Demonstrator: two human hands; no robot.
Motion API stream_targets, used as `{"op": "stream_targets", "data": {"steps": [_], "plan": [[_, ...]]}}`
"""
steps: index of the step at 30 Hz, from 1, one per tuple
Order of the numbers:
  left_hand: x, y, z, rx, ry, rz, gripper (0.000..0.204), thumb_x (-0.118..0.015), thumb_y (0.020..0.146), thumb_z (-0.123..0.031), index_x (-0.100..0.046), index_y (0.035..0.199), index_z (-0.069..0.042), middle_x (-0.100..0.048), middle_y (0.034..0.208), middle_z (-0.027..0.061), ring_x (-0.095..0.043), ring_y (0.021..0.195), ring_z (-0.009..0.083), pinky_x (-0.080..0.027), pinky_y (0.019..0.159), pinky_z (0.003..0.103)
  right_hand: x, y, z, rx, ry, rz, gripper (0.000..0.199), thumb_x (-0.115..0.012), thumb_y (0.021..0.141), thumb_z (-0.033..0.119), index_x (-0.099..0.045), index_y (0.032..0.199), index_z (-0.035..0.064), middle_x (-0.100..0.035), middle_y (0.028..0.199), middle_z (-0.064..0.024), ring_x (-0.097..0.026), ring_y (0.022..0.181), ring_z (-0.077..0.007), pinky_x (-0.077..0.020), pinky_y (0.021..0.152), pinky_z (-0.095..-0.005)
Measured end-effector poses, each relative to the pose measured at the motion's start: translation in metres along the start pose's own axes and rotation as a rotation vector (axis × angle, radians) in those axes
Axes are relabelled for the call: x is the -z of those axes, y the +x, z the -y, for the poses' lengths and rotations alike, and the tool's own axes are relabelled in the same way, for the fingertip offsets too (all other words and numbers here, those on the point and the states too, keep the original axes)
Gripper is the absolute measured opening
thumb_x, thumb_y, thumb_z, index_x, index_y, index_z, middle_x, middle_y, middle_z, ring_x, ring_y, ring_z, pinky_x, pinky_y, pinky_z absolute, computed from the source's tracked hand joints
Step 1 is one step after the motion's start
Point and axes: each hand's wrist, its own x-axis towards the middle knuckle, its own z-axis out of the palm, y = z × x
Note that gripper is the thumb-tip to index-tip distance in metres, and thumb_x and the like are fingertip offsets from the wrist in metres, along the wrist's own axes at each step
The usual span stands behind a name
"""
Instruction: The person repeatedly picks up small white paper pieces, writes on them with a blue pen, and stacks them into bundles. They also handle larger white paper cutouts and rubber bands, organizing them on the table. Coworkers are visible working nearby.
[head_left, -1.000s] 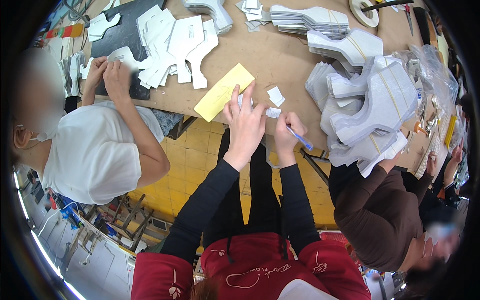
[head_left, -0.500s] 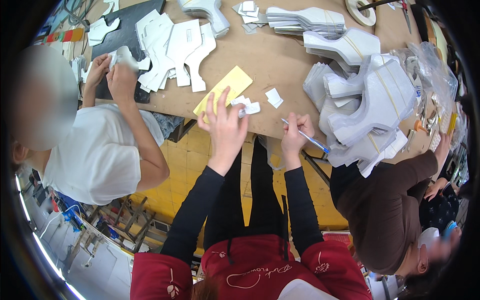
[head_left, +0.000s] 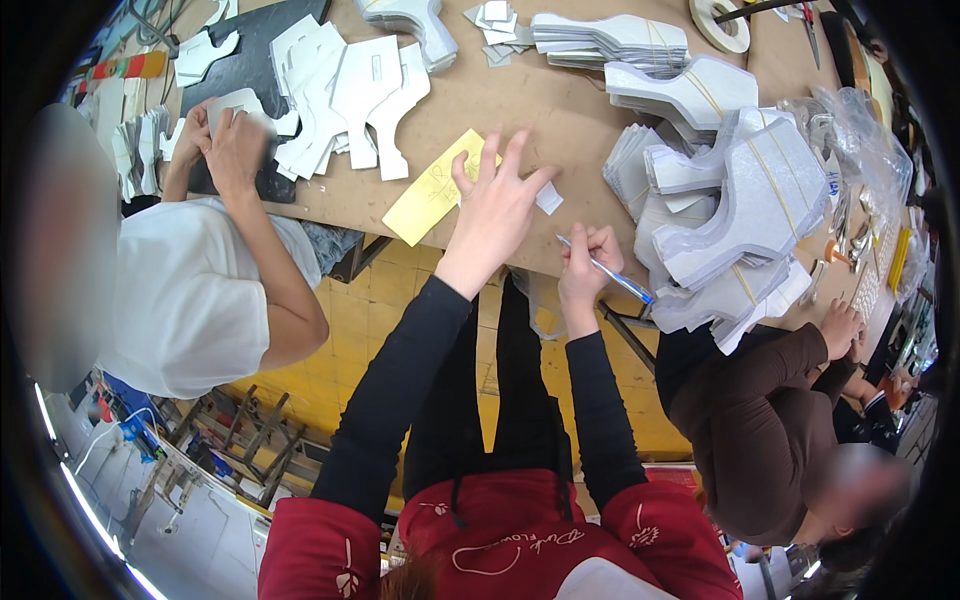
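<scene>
Right now the yellow paper slip [head_left: 432,190] lies flat on the brown worktable [head_left: 520,110], just beyond and to the left of the left hand [head_left: 497,205], whose fingers are spread wide and empty, the palm hovering over or resting on the table edge with the thumb touching or nearly touching the slip's near end. A small white paper piece [head_left: 548,198] sits just right of those fingertips. The right hand [head_left: 588,262] is closed around a blue pen [head_left: 606,272], tip pointing away to the right, held off the table edge and not writing. Judging by this, the step in hand is steadying or picking out a slip for marking; the next move would call for pinning the paper flat and bringing the pen tip over it.

Farther out from the pen hand, banded stacks of grey-white cut pieces [head_left: 740,200] crowd the right; loose cut pieces [head_left: 350,90] lie to the far left, where another person's hands [head_left: 215,140] work. A third person in a brown sleeve [head_left: 770,370] sits at the right.
</scene>
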Motion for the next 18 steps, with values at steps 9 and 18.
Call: {"op": "stream_targets", "data": {"steps": [9,18], "plan": [[0.006,-0.024,-0.003,0.044,-0.119,-0.074,0.015,-0.075,0.083,-0.014,-0.067,0.096,-0.014,-0.06,0.121,0.002,-0.051,0.12,0.0261,-0.028,0.099,0.051,-0.001,0.0,-0.002,0.057,0.021,-0.038,0.04,-0.063,0.093,-0.005,-0.034,0.07,0.0105,-0.045,0.058,-0.0006,-0.039,0.045,-0.0056,-0.033,0.043,-0.0215],[-0.014,-0.058,-0.017,0.187,-0.305,-0.108,0.016,-0.076,0.082,-0.018,-0.07,0.096,-0.013,-0.064,0.096,0.001,-0.059,0.091,0.0209,-0.037,0.081,0.036,-0.005,-0.003,0.001,0.086,-0.022,-0.041,0.039,-0.066,0.092,-0.003,-0.036,0.071,0.0097,-0.052,0.059,-0.0034,-0.045,0.048,-0.006,-0.0356,0.045,-0.0213]]}}
